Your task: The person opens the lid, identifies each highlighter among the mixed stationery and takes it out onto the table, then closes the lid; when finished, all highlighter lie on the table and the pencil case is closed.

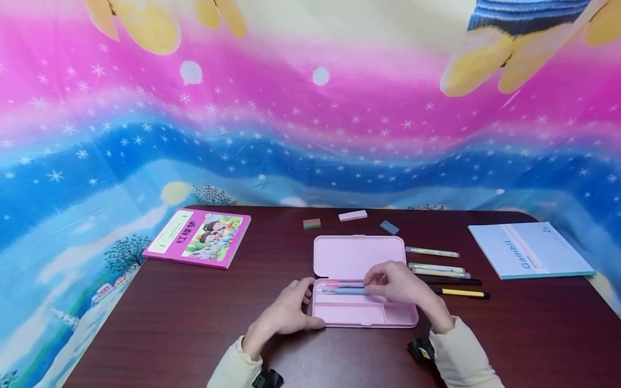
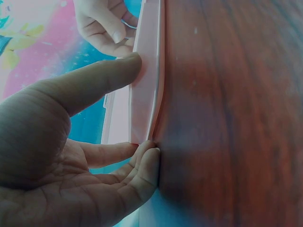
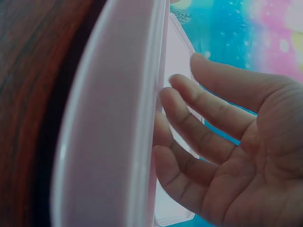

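Note:
A pink pencil case lies on the table with its lid folded back. In its rear compartment are a blue pen and a pinkish pen. My left hand grips the case at its left end. The left wrist view shows the thumb on the front wall and the fingers around the end. Over the rear compartment, my right hand has its fingertips at the blue pen's right part. In the right wrist view its fingers bend loosely, thumb apart, with nothing visible between them.
Right of the case lie several pens, among them a yellow-and-black pen and a black pen. Behind it are a brown-green eraser, a pale pink eraser and a grey-blue eraser. A pink book lies left, a light-blue notebook right.

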`<state>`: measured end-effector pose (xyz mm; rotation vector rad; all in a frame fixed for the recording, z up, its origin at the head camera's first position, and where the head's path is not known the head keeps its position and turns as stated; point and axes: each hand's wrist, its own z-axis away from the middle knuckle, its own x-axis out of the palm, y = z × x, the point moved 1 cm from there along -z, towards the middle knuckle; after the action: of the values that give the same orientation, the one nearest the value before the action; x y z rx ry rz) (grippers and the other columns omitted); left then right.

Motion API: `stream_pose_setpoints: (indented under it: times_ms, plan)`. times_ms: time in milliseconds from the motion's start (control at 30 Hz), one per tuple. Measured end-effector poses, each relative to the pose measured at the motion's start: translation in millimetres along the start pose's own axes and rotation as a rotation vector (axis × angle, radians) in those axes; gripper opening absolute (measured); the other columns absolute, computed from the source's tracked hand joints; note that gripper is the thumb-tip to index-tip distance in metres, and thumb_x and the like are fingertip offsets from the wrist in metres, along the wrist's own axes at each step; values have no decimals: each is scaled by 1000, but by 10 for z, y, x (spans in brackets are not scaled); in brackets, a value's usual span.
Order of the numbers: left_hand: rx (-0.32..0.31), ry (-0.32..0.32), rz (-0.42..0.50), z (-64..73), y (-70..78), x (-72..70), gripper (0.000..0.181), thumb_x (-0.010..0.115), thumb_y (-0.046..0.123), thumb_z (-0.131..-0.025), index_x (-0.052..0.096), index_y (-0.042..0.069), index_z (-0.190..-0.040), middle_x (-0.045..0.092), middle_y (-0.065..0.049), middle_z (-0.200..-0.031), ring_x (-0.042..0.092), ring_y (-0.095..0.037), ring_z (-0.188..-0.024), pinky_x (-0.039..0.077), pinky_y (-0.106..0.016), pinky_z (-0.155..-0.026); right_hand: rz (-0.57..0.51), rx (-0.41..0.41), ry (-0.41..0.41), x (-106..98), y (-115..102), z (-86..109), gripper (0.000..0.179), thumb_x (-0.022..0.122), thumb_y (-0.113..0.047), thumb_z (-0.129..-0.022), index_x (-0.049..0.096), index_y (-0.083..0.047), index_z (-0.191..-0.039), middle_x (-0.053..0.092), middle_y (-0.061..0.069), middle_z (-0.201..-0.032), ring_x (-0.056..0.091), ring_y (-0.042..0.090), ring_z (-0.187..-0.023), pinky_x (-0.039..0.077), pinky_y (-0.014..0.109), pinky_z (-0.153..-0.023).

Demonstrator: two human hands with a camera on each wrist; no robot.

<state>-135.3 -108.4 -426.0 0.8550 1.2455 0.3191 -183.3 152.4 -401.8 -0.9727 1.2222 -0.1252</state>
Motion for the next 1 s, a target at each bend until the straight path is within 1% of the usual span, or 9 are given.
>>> stream_pose_setpoints:
  times_ms: [100,200,333,467,600,767,900,1000]
  plan:
    - [-4,0,3,-2,-3,4,79,85,26,-68,45,-2,-131,52,-9,-104,53,-22,-95,44,-37,-82,12,4,-36,13,-1,3,11,74,-12,-83,72,-6,-92,66,-5,-77,51,8,-68,45,24,-63]
    - [-3,2,3,-5,-1,4,79,85,26,-68,45,-2,-131,52,-8,-104,54,-22,-95,44,-37,-82,45,3,-51,23,0,11,10,74,-10,-82,73,-6,-91,65,-6,-76,50,8,-67,45,24,-63]
    - [3,3,-2,-6,4,5,79,85,26,-68,46,-2,-131,52,-8,-103,54,-22,-94,44,-36,-81,62,8,-64,40,-4,28,7,73,-5,-82,73,-7,-89,63,-7,-74,49,9,-67,45,24,-63]
    - [-4,0,-1,-2,5,2,79,85,26,-68,46,-2,-131,52,-8,-104,53,-22,-94,44,-36,-81,80,38,-55,68,-16,23,7,72,-2,-81,73,-7,-86,60,-7,-71,48,10,-66,45,24,-62]
    - [-9,1,-2,0,8,-1,80,85,26,-68,45,-2,-131,53,-9,-105,53,-23,-95,44,-38,-82,133,77,-38,88,-46,5,8,75,-2,-79,72,-9,-79,56,-7,-66,47,11,-64,43,25,-61]
    - [-1,4,-3,5,8,-3,79,85,26,-68,46,-1,-130,52,-8,-104,53,-22,-94,44,-37,-81,193,92,-38,97,-92,-14,13,76,-3,-78,68,-11,-72,52,-6,-63,46,11,-62,41,25,-59]
    - [0,5,2,8,4,0,79,85,26,-67,46,-1,-131,52,-8,-103,53,-22,-94,44,-36,-81,207,102,-54,98,-108,-8,14,75,-4,-80,67,-13,-73,51,-6,-64,46,12,-64,41,26,-60]
    - [-1,6,1,8,0,4,79,85,26,-67,46,-1,-130,52,-8,-103,53,-22,-94,44,-36,-81,198,85,-62,84,-114,7,13,74,-3,-80,67,-12,-75,52,-5,-65,46,12,-64,41,26,-61]
